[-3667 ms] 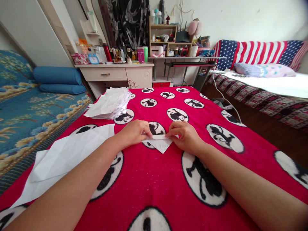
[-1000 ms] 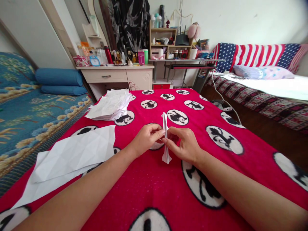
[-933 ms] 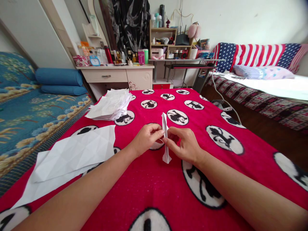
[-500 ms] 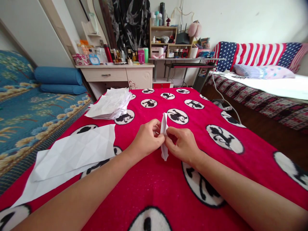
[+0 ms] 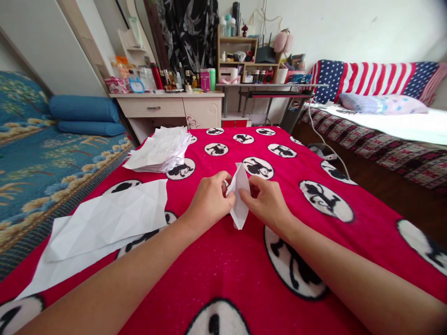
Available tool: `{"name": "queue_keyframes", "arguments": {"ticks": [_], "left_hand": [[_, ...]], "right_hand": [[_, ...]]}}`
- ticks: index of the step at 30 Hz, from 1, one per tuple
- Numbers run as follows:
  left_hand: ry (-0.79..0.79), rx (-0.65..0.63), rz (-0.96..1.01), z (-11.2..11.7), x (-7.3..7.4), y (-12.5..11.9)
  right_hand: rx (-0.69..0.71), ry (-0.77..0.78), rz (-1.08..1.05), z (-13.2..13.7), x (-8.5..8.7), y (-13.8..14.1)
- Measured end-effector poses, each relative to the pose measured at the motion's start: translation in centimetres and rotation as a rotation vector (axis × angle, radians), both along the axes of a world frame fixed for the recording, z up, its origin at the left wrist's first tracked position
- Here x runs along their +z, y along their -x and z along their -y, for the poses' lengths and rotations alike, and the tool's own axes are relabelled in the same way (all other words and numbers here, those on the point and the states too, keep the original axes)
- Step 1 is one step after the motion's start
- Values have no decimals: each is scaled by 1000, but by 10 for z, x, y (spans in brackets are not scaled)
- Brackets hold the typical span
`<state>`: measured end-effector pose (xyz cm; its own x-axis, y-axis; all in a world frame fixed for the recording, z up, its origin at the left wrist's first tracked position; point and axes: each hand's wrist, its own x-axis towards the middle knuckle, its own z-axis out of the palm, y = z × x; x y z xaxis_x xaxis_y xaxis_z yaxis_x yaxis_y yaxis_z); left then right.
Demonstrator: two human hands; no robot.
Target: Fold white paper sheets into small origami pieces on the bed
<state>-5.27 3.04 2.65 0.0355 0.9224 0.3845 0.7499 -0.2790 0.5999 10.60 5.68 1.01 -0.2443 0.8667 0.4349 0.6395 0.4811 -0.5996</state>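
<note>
Between my hands, a white folded paper stands spread into a pointed, boat-like hollow above the red cloth. My left hand pinches its left wall, thumb on the inner side and fingers behind. The right wall is gripped by my right hand, whose thumb presses inside the hollow while the other fingers curl round the outside. Parts of both hands' fingers are hidden behind the paper. To the left of my left forearm lie creased white sheets, overlapping each other.
A stack of paper lies at the far left of the red patterned cloth. Beyond it stands a dresser crowded with bottles. A blue-covered bed is on the left, a daybed with a pillow on the right.
The folded paper was narrow and nearly closed; now its sides are pulled apart into a wide hollow. My thumbs have moved apart along with the walls.
</note>
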Motion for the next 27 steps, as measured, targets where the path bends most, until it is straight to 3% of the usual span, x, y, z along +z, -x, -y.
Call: {"name": "queue_keyframes", "arguments": {"ticks": [5, 9, 12, 15, 18, 23, 27], "left_hand": [[45, 151, -124, -4, 7, 12], [55, 171, -155, -8, 6, 18], [74, 57, -21, -13, 2, 21], [172, -53, 170, -18, -2, 24], [227, -87, 277, -20, -1, 24], [88, -287, 394, -12, 12, 22], [-66, -475, 289, -7, 21, 22]], "right_hand": [[-24, 108, -99, -9, 6, -6], [19, 340, -210, -9, 11, -7], [56, 526, -315, -10, 12, -7], [45, 596, -366, -12, 13, -9], [16, 671, -421, -13, 17, -10], [40, 895, -533, -13, 24, -11], [73, 1068, -573, -14, 23, -13]]}}
